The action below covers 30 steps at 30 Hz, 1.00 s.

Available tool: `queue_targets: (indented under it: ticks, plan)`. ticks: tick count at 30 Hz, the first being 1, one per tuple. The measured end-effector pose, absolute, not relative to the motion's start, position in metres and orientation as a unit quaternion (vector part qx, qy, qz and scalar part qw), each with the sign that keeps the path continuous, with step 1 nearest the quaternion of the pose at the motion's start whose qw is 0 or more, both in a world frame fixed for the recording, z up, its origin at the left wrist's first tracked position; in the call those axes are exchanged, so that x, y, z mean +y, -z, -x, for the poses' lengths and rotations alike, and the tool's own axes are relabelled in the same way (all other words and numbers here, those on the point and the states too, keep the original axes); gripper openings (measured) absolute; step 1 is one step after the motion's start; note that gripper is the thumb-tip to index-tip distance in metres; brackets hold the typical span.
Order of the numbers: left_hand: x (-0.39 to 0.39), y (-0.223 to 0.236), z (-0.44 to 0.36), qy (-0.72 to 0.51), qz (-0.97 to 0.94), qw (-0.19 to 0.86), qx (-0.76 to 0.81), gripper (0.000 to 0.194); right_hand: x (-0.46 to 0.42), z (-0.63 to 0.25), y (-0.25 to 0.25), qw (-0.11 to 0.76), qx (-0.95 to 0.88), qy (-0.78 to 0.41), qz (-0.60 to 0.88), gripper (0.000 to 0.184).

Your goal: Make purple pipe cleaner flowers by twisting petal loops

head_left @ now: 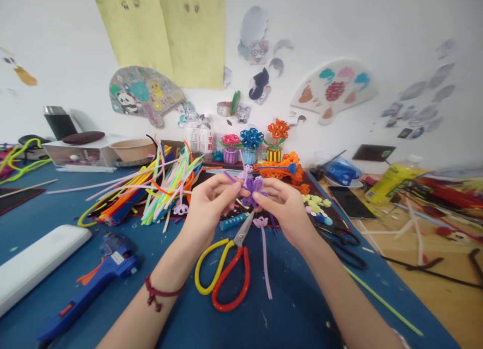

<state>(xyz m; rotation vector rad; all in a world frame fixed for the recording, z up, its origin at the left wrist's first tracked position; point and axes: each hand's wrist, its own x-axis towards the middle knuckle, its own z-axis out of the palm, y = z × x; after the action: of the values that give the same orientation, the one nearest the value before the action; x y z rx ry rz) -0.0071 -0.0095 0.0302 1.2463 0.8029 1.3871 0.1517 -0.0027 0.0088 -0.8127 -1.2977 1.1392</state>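
Note:
Between my two hands is a purple pipe-cleaner flower (252,192) with looped petals. My left hand (213,200) pinches it from the left, thumb and index finger together. From the other side my right hand (281,200) grips a petal near the bottom. Just below lie scissors (238,248) with one yellow and one red handle, blades pointing toward my hands. A light purple flower piece with a long stem (265,258) rests right of the scissors. A teal tube-like stick (234,221) lies by the blades, and another light purple flower piece (181,208) is beside my left hand.
A blue glue gun (94,283) and a white case (37,263) lie at left. Behind are bundled pipe cleaners (151,188) and small potted flowers (251,143). Black scissors (343,243), pompoms (317,205) and a phone (350,202) lie at right.

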Motion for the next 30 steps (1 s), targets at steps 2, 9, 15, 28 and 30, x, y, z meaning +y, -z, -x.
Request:
queue_targets:
  ticks: [2, 9, 15, 28, 30]
  plan:
    - [-0.01, -0.03, 0.006, -0.577, -0.518, 0.542, 0.324, 0.02, -0.002, -0.153, -0.008, 0.577, -0.553, -0.491, 0.345, 0.03]
    - [-0.01, -0.025, 0.007, -0.56, -0.514, 0.583, 0.289, 0.026, -0.002, -0.156, -0.009, 0.595, -0.536, -0.495, 0.337, 0.02]
    - [-0.008, -0.026, 0.012, -0.515, -0.622, 0.535, 0.248, 0.019, -0.004, -0.157, -0.012, 0.59, -0.548, -0.48, 0.347, 0.018]
    - [-0.006, -0.03, 0.014, -0.457, -0.705, 0.428, 0.333, 0.02, -0.004, -0.158, -0.014, 0.566, -0.546, -0.509, 0.351, 0.019]
    - [-0.006, -0.03, 0.014, -0.467, -0.698, 0.436, 0.325, 0.019, -0.004, -0.159, -0.013, 0.555, -0.55, -0.513, 0.356, 0.022]
